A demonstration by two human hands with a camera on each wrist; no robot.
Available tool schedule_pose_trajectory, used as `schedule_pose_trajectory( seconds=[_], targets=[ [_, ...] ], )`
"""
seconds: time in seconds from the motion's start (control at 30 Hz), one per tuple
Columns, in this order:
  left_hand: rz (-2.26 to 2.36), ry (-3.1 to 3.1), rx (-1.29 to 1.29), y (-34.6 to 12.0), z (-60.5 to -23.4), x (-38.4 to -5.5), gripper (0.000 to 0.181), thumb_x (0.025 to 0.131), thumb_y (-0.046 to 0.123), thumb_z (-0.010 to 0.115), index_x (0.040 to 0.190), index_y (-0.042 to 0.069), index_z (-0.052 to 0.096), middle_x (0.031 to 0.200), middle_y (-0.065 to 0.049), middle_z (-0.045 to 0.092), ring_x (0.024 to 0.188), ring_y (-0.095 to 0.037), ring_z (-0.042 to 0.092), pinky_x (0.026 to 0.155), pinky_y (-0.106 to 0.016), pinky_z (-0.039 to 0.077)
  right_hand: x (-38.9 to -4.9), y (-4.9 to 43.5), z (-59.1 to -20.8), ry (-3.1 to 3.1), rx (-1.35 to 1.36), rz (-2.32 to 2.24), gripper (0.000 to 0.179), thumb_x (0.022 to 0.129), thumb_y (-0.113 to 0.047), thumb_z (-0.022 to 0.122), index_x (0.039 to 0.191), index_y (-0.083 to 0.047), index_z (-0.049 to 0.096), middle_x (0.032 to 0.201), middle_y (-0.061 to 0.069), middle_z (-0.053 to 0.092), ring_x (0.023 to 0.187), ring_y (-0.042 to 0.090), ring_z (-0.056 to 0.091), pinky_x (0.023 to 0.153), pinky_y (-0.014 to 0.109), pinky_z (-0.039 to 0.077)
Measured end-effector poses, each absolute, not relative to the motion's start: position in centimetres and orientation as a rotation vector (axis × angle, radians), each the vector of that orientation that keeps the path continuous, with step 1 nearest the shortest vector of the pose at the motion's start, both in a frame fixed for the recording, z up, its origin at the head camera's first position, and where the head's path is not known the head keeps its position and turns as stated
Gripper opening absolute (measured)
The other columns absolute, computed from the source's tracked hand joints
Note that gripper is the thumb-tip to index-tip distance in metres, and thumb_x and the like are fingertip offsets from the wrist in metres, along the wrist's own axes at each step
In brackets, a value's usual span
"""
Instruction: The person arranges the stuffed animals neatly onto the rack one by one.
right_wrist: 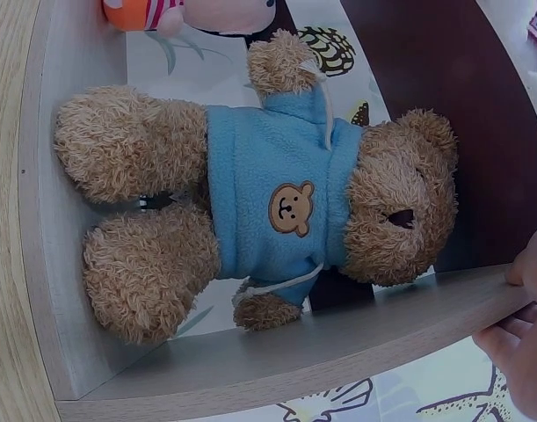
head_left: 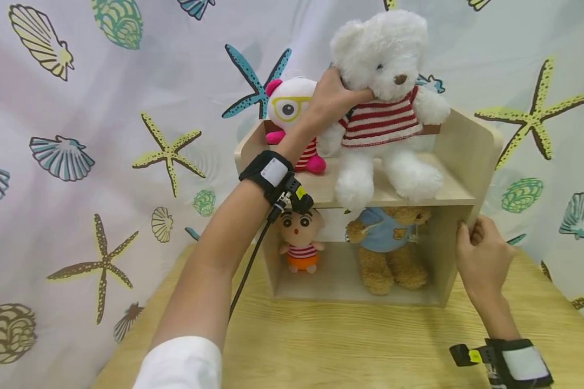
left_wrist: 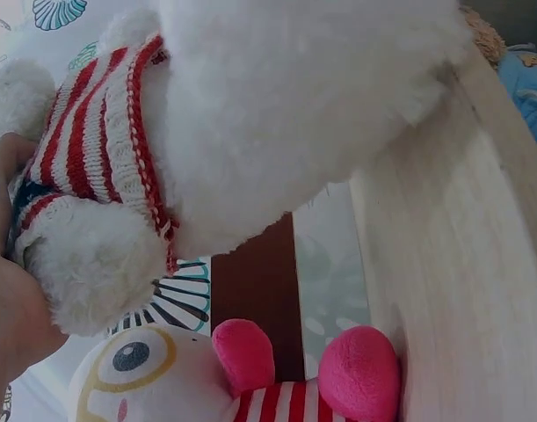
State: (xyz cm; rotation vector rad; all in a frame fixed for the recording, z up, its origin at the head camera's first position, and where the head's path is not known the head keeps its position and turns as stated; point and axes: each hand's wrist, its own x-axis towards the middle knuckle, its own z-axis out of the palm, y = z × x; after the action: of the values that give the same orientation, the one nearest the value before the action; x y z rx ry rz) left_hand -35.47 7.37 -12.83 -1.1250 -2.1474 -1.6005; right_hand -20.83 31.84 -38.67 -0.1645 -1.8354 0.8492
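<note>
My left hand (head_left: 333, 100) grips a white teddy bear (head_left: 379, 54) at the neck, thumb across the front under its chin. The bear wears a red-and-white striped sweater (left_wrist: 83, 132); its legs are at the upper shelf of a small wooden shelf unit (head_left: 459, 183). With my right hand (head_left: 484, 259) I pinch the front edge of the unit's right side panel. Behind my left forearm, a white plush with yellow glasses (head_left: 292, 102) and pink limbs sits on the upper shelf. A brown teddy bear in a blue hoodie (right_wrist: 286, 193) stands in the lower compartment.
A small doll in a striped top and orange shorts (head_left: 302, 248) is at the lower compartment's left. The unit stands on a wooden table (head_left: 321, 346). Behind hangs a white cloth (head_left: 126, 81) printed with shells and starfish. A black cable (head_left: 248, 270) runs from my left wrist.
</note>
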Motion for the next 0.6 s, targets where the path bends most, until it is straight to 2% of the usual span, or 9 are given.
schedule_pose_trajectory(
  seconds=[0.53, 0.6],
  targets=[
    [-1.486, -2.264, -1.017, 9.5, -12.2, -36.0, 0.055, 0.082, 0.016, 0.078, 0.126, 0.001, 0.049, 0.114, -0.008, 0.06, 0.101, -0.017, 0.061, 0.083, -0.021, 0.049, -20.8, 31.9, -38.7, -1.828, -0.164, 0.822, 0.021, 0.094, -0.007, 0.064, 0.105, 0.011, 0.066, 0.093, 0.024, 0.072, 0.078, -0.033, 0.04, 0.068, -0.001, 0.034],
    [-1.492, -2.251, -1.02, 9.6, -12.3, -36.1, 0.055, 0.081, 0.016, 0.078, 0.125, 0.0, 0.049, 0.114, -0.008, 0.06, 0.101, -0.017, 0.061, 0.082, -0.021, 0.049, -20.9, 32.0, -38.7, -1.833, -0.168, 0.815, 0.021, 0.094, -0.007, 0.064, 0.105, 0.01, 0.067, 0.093, 0.023, 0.072, 0.079, -0.03, 0.043, 0.068, -0.001, 0.034]
  ],
)
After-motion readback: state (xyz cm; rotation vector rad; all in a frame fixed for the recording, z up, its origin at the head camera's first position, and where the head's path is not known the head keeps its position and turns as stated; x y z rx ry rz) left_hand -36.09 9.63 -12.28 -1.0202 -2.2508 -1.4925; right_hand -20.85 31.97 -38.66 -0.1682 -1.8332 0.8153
